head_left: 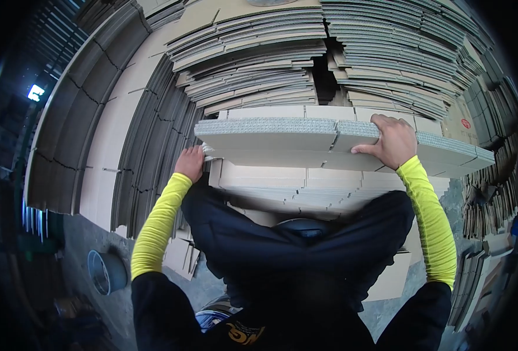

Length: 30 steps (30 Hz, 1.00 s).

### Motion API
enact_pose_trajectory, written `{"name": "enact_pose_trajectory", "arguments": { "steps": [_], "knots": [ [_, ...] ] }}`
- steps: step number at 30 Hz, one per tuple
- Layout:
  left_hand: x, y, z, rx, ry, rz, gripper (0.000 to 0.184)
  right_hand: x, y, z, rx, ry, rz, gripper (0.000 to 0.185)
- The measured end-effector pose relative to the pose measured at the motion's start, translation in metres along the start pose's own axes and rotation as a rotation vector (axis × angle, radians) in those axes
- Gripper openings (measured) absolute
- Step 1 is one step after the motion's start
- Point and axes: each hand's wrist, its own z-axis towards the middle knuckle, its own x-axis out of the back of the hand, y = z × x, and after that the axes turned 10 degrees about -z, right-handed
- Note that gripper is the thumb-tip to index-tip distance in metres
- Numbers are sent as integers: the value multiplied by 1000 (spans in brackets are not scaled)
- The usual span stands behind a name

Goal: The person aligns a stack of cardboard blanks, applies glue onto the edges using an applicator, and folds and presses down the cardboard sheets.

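Observation:
A thick bundle of flat cardboard pieces (270, 134) lies crosswise in front of me, its corrugated edges facing up. My right hand (395, 142) grips its upper edge right of the middle, thumb on the near face and fingers over the top. At the bundle's left end is my left hand (190, 163), with its fingers curled at the lower corner; what they hold there is too small to make out. Beneath the bundle, more slotted cardboard sheets (329, 180) lie in a stack between my knees.
Tall piles of flat cardboard (253, 47) stand ahead, with another on the right (399, 52). Long folded cardboard stacks (83, 111) rise at the left. A grey bucket (107, 272) stands on the floor at lower left. Loose cardboard (181, 257) lies near my left leg.

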Motion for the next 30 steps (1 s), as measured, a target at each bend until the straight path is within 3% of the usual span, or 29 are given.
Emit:
{"name": "enact_pose_trajectory", "arguments": {
  "steps": [4,6,9,10,12,16,17,18,20,21,22,24,25,30],
  "knots": [
    [10,19,-10,86,25,-60,48,1,-2,3,-9,-21,-14,73],
    [3,22,-3,246,-129,-456,54,-9,1,3,12,74,19,72],
    [-11,52,-11,216,94,-962,84,-9,2,0,14,139,59,72],
    [0,67,-11,215,90,-965,84,-8,1,0,18,130,71,72],
    [16,85,-16,553,30,-1035,87,-5,2,1,2,76,66,72],
    [6,85,-10,647,26,-980,85,-5,2,7,-8,13,6,73],
    [-31,71,-4,608,99,-1104,69,-5,2,7,5,15,7,73],
    [-25,71,-4,619,106,-1107,69,-5,2,8,6,26,12,72],
    [-12,70,0,434,-9,-1501,50,-5,2,8,10,43,17,72],
    [-11,67,3,532,-129,-1535,31,-6,2,8,2,34,18,72],
    [-11,63,2,531,-119,-1538,31,-6,3,9,-6,27,19,73],
    [-6,62,-7,731,-318,-1979,18,-5,2,8,7,73,8,73],
    [0,70,-10,748,-318,-2114,5,-6,1,7,18,108,-1,74],
    [-5,84,-17,771,-308,-2414,8,-8,1,5,31,129,9,76]
  ]
}}
